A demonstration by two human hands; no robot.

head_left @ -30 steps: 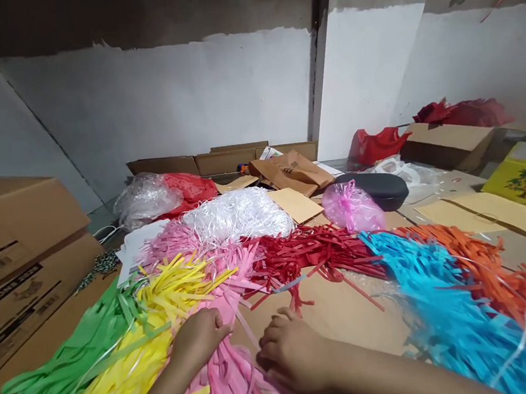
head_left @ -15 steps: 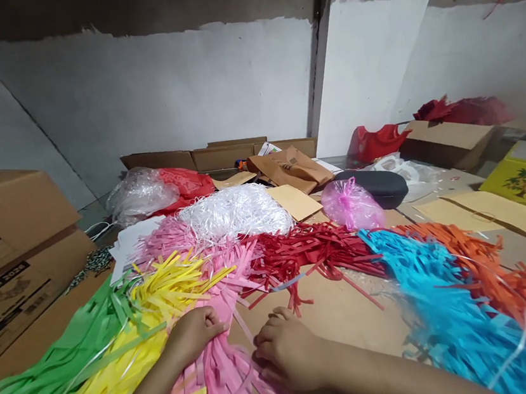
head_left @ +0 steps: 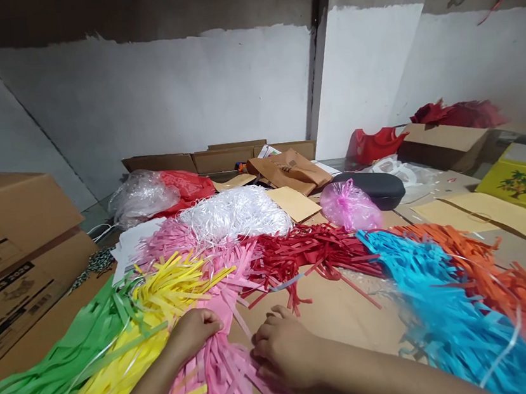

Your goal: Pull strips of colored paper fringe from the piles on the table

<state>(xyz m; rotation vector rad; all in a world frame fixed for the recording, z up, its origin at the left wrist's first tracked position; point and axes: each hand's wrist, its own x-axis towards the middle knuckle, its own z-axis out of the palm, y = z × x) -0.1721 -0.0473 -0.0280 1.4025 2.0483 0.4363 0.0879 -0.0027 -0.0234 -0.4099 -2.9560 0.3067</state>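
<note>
Boxes (head_left: 11,253) stacked at far left, brown card with black print. Green strips (head_left: 50,376) fanned beside them, then yellow strips (head_left: 132,347) overlapping the green.

Left hand (head_left: 193,333) next, fingers curled shut, resting on pink strips (head_left: 218,381) where pink meets yellow; cannot tell whether any strip is pinched inside the fist. Pink strips spread from under both hands toward the near edge, with more pink behind the yellow.

Right hand (head_left: 285,354) just beside the left, palm down, fingers bent and pressed on the pink strips' right edge; not clearly clamped on anything. Bare brown card (head_left: 335,316) ahead of the fingertips.

Farther back: clear plastic bag (head_left: 141,196) with red plastic next to it, white shred heap (head_left: 234,213) behind the pink, brown paper bag (head_left: 291,171) near the wall.

Red strips (head_left: 308,252) in the middle, beyond the right hand. Pink plastic bundle (head_left: 350,205) behind them, touching a dark case (head_left: 379,186).

Blue strips (head_left: 444,309) to the right, running to the near edge. Orange strips (head_left: 503,282) alongside the blue. Yellow box (head_left: 525,187) with a palm print at far right, open brown box (head_left: 443,143) behind it.
</note>
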